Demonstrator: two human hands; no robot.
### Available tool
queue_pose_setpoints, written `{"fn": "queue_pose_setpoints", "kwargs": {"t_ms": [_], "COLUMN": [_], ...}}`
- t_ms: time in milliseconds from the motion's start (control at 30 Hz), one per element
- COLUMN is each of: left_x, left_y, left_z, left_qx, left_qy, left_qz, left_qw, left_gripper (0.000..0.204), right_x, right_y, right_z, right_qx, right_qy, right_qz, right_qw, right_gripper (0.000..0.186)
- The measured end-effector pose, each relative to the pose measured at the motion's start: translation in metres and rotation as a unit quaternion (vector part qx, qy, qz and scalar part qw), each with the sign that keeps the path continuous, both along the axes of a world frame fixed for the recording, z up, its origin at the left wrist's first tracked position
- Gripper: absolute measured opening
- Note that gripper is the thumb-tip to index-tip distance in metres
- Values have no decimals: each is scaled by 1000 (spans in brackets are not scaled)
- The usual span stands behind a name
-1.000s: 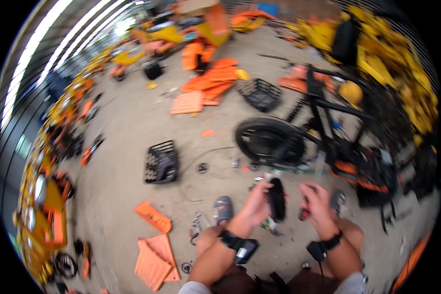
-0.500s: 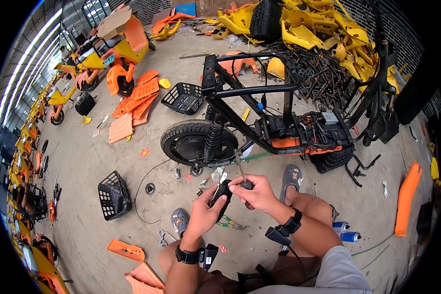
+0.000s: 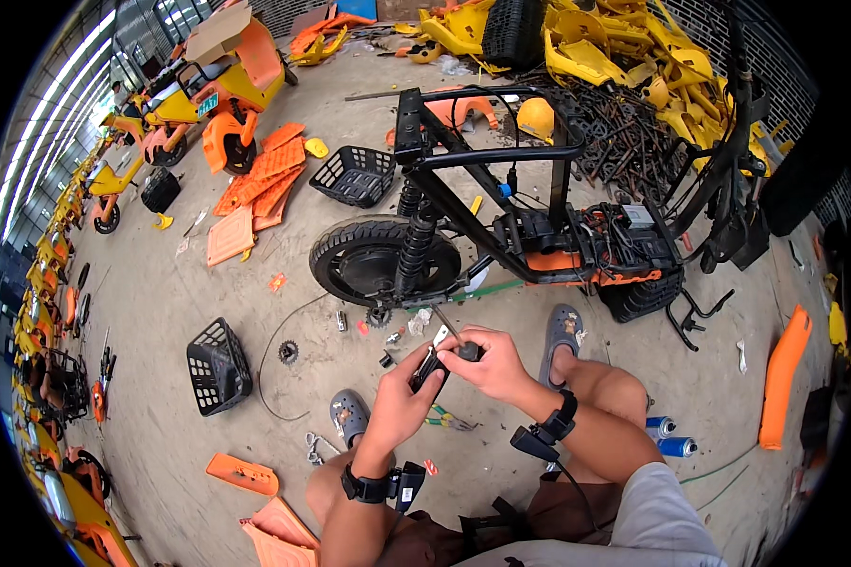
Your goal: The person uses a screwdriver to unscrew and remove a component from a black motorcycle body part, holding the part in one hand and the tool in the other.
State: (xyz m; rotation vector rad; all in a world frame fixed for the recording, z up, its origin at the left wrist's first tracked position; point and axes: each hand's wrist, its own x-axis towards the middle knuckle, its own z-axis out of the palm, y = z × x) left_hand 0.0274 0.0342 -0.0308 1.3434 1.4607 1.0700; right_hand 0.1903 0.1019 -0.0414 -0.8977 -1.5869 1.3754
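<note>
Tilting farther left than half a second ago, a screwdriver [image 3: 451,328] is sitting gripped in the right hand [image 3: 492,364], close beside the left hand [image 3: 402,399], which is clutching a black part [image 3: 426,367] above the floor [image 3: 180,302]. A loosening grip could be sending the shaft [image 3: 443,318] into the left fingers [image 3: 433,384]. The shaft is pointing forward and left; the part's long axis is running forward, slightly rightward.
</note>
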Motion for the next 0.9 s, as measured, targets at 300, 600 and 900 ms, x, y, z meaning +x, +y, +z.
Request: {"fn": "queue_pose_setpoints", "kwargs": {"t_ms": [300,600,900], "left_x": [1,0,0], "left_y": [-3,-4,-5], "left_z": [14,10,13], "left_qx": [6,3,-17], "left_qy": [93,128,131], "left_qz": [3,-11,-22], "left_qw": [996,992,991], "left_gripper": [47,48,46], "right_x": [-2,2,12], "right_y": [0,5,13], "right_z": [-5,-7,0], "right_qx": [27,-28,-4], "right_qy": [-28,-40,-106], "right_qz": [-13,34,55], "right_qw": [999,998,993], "right_gripper": [16,19,23]}}
